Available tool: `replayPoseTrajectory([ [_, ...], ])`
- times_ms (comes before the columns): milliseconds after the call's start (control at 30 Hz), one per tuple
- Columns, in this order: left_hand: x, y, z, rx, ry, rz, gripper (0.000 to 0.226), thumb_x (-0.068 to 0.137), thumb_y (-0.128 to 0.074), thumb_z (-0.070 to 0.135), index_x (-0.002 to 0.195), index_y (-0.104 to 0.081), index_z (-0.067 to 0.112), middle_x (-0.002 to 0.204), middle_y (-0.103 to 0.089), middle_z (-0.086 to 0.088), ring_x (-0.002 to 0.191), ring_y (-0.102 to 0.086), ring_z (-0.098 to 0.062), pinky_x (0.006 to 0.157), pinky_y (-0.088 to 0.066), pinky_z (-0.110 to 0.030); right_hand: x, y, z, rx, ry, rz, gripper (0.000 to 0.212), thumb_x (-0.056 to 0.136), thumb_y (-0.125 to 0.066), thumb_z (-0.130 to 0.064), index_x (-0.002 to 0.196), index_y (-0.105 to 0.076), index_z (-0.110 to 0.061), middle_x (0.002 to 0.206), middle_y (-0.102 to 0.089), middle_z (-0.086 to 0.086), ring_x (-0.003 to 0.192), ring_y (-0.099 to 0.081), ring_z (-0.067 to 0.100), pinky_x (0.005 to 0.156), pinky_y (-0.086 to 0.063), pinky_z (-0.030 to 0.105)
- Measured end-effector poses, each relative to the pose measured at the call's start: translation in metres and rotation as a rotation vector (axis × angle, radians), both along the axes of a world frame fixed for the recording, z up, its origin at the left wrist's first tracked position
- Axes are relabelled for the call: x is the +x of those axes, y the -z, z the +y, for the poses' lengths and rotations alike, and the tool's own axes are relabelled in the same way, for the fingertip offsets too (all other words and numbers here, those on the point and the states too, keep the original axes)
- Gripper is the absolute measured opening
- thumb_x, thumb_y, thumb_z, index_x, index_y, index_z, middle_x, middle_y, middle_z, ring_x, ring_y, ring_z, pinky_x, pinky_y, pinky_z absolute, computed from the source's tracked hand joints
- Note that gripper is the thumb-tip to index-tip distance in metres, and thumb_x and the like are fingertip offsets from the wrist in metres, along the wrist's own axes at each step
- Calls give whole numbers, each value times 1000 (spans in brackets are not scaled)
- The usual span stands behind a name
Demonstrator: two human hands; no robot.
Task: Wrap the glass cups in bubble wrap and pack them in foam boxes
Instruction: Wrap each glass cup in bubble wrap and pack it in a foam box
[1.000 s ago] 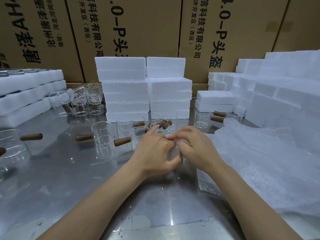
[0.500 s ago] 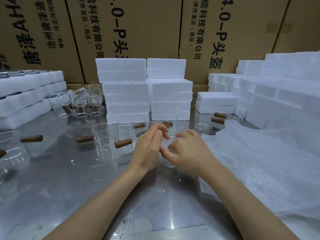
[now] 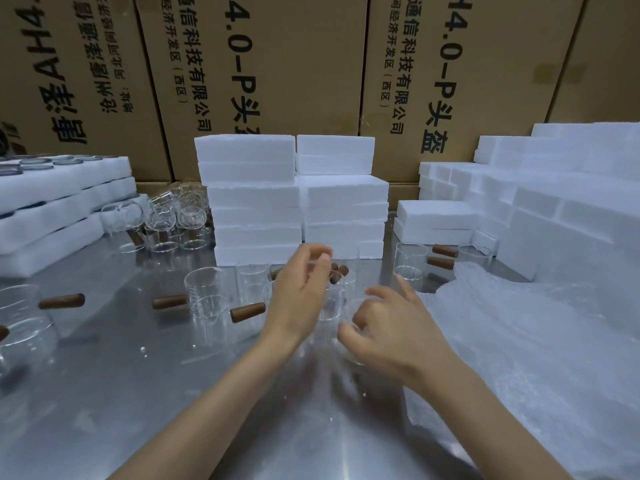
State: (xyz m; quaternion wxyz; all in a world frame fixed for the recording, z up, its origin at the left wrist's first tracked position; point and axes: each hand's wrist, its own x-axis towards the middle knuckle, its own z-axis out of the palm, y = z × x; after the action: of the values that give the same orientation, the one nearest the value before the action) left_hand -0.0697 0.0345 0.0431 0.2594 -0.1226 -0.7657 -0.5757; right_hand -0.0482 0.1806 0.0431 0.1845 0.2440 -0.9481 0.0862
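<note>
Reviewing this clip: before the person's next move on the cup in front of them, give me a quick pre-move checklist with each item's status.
1. Cup secured: right hand curls round a small glass cup on the steel table: ok.
2. Left hand free: raised, fingers loosely curled, whether it pinches anything: cannot tell.
3. Bubble wrap nearby, piled beside the right hand: ok.
4. Cup already wrapped: cannot tell.
5. Foam boxes available, stacked behind: ok.
6. Clearance: wooden-handled cups crowd the left side: not ok.

It is a packing room: big cardboard boxes (image 3: pixel 270 81) stand behind piles of foam boxes (image 3: pixel 256 202) on a shiny desk (image 3: pixel 138 393).
</note>
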Motion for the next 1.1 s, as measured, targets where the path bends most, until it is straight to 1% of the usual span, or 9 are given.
replayPoseTrajectory([
  [133,-47,-30,-12,-70,-115,-255,37,97,-49,29,132,-48,19,130,-53,6,103,-50,-7,81,-40,-22,-23,-32,9,-566,72,43,48,90,-36,-45,65,-60,-12,64,-60,2,59,-53,14,63,-41,32],
  [300,-106,-44,-15,-151,-157,-464,52,95,-50,30,137,-42,1,138,-49,-17,122,-50,-30,90,-41,-36,-121,-69,26,-1071,223,-291,26,94,-34,-24,99,-55,-9,96,-60,6,86,-52,17,74,-39,33],
  [333,-115,-44,-15,-161,-181,-476,51,94,-50,29,134,-44,-1,133,-53,-20,116,-53,-32,85,-43,-36,-137,-70,28,-1102,264,-344,25,94,-33,-22,104,-52,-9,86,-41,-6,84,-52,18,71,-39,33],
  [367,-122,-44,-15,-162,-199,-484,48,93,-51,29,131,-47,-1,124,-57,-19,107,-56,-30,74,-43,-32,-150,-69,29,-1113,307,-386,29,95,-32,-22,113,-49,-7,127,-43,8,80,-50,17,67,-40,31],
  [400,-127,-43,-15,-156,-210,-484,45,92,-52,28,127,-50,0,113,-60,-15,96,-56,-26,66,-39,-29,-159,-65,30,-1114,347,-419,35,95,-31,-23,122,-44,-6,95,-54,14,74,-47,16,59,-36,32],
  [500,-141,-40,-13,-139,-225,-462,39,90,-54,24,117,-55,-3,80,-51,-5,74,-49,-20,56,-33,-28,-186,-55,31,-1129,425,-460,44,95,-32,-24,135,-32,-6,84,-48,6,73,-45,19,56,-30,30],
  [633,-147,-37,-9,-162,-230,-439,24,89,-54,22,109,-53,8,92,-52,-3,83,-50,-19,57,-33,-26,-204,-49,26,-1130,399,-482,30,91,-38,-17,119,-29,-23,80,-42,4,75,-43,23,57,-30,31],
  [833,-148,-35,-6,-250,-201,-413,21,89,-54,22,107,-43,16,99,-49,1,92,-51,-19,62,-35,-28,-214,-45,17,-1109,290,-466,19,90,-36,-7,104,-26,-14,67,-32,0,58,-34,12,49,-24,27],
  [1100,-138,-40,-3,-242,-185,-372,21,91,-52,21,110,-45,18,83,-45,11,73,-47,-5,56,-34,-23,-207,-42,22,-1111,273,-421,13,90,-33,-4,84,-37,-15,68,-37,-1,59,-35,13,50,-23,27],
])
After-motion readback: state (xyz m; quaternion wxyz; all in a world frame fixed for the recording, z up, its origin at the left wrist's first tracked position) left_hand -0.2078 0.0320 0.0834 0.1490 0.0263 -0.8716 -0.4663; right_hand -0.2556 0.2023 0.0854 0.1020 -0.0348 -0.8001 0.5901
